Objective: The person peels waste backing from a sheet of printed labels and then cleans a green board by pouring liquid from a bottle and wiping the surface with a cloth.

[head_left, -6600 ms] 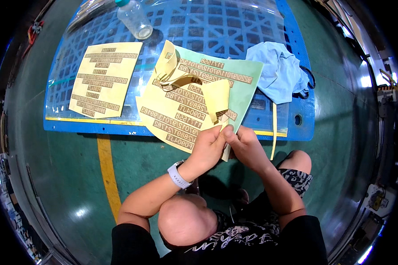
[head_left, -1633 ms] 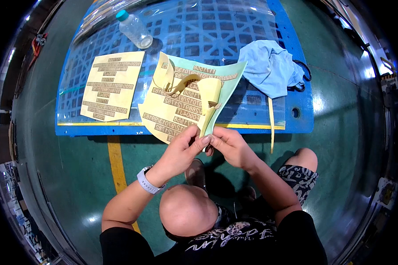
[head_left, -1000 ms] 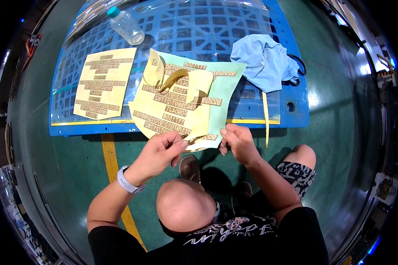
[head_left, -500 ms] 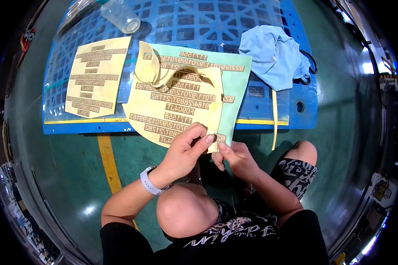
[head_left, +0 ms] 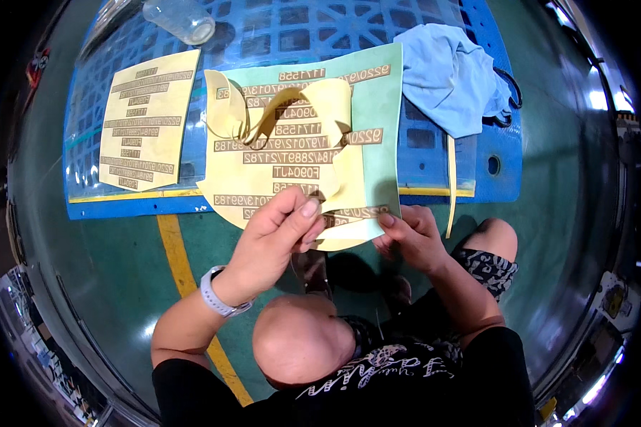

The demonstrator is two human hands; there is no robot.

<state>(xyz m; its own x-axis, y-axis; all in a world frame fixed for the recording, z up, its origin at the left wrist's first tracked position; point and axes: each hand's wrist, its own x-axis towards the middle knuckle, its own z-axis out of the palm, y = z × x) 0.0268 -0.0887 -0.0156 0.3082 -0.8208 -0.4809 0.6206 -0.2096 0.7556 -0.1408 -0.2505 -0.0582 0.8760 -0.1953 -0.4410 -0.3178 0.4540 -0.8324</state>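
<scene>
A light green sheet [head_left: 381, 107] leans over the near edge of the blue table, with printed yellow backing paper [head_left: 253, 186] covering its left part. Along the right side the green is bare. At the sheet's lower edge, my left hand [head_left: 281, 224] pinches the backing paper between thumb and fingers. My right hand [head_left: 414, 238] grips the lower right corner of the green sheet, its thumb on top. Across the upper part, a loose yellow strip [head_left: 320, 96] curls up off the surface and throws shadows. Some fingers of both hands are hidden.
To the left lies another printed yellow sheet [head_left: 146, 122]. A clear bottle [head_left: 185, 23] lies behind it. At right are a crumpled light blue cloth [head_left: 445, 78] with a black cord [head_left: 509, 96] and a narrow yellow strip [head_left: 451, 188] hanging over the blue table's [head_left: 507, 178] edge.
My hands have moved apart, the left leftward and the right rightward. The backing's free edge has shifted left at the bottom, baring more green. My right hand now grips the sheet's corner.
</scene>
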